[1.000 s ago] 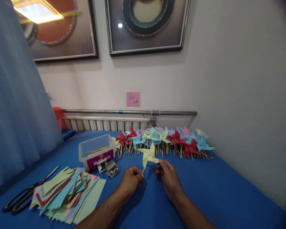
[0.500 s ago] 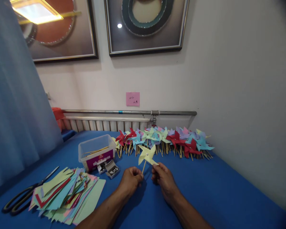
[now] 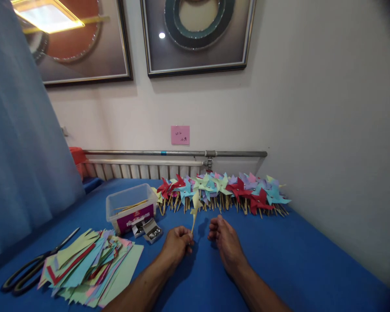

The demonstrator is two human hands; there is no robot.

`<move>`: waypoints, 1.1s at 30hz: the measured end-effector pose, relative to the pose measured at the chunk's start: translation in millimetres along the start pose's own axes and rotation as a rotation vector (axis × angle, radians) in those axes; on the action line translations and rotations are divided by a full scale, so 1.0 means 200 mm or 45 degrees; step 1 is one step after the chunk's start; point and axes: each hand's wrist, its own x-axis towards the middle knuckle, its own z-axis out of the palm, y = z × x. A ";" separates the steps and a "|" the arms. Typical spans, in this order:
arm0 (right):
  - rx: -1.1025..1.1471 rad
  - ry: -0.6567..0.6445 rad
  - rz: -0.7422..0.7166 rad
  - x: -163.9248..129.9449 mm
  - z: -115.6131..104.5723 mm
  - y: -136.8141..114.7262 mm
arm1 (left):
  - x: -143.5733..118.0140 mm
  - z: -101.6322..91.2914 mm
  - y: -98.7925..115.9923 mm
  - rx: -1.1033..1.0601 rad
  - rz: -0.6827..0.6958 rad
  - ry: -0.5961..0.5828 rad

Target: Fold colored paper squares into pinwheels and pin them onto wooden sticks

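My left hand (image 3: 178,245) pinches the lower end of the thin stick of a pale yellow paper pinwheel (image 3: 196,200), held upright above the blue table. The pinwheel's paper head is turned edge-on to me. To its right, my right hand (image 3: 225,238) is apart from it, with fingers loosely extended and nothing in them. Behind the hands lies a long row of finished paper pinwheels (image 3: 221,186) in red, blue, green, purple and pink, their sticks pointing towards me.
A clear plastic box (image 3: 131,208) with thin sticks stands left of the hands. Small open cartons of metal pins (image 3: 152,232) sit before it. Nearer me are a stack of cut coloured paper (image 3: 94,264) and black-handled scissors (image 3: 35,264). A wall with a pipe (image 3: 237,154) is behind.
My right hand has let go of the pinwheel's blade and moved slightly right, its fingers opening. The pinwheel's head has turned from facing me to edge-on.
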 end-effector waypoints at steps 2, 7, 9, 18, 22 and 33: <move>-0.009 -0.002 0.008 0.00 0.00 0.01 | 0.01 0.00 -0.01 -0.012 0.000 -0.023; -0.030 -0.019 0.010 0.01 0.00 0.02 | 0.02 0.00 -0.02 -0.025 -0.008 -0.054; -0.034 -0.027 0.011 0.01 0.00 0.02 | 0.02 0.00 -0.03 -0.027 -0.018 -0.060; -0.036 -0.028 0.027 0.00 0.00 0.03 | 0.00 0.00 -0.02 -0.048 -0.012 -0.113; -0.033 -0.027 0.065 0.00 0.00 0.03 | 0.01 0.00 -0.02 -0.053 -0.028 -0.123; -0.085 -0.025 -0.029 0.00 0.00 0.02 | 0.03 0.00 -0.05 -0.004 0.004 -0.094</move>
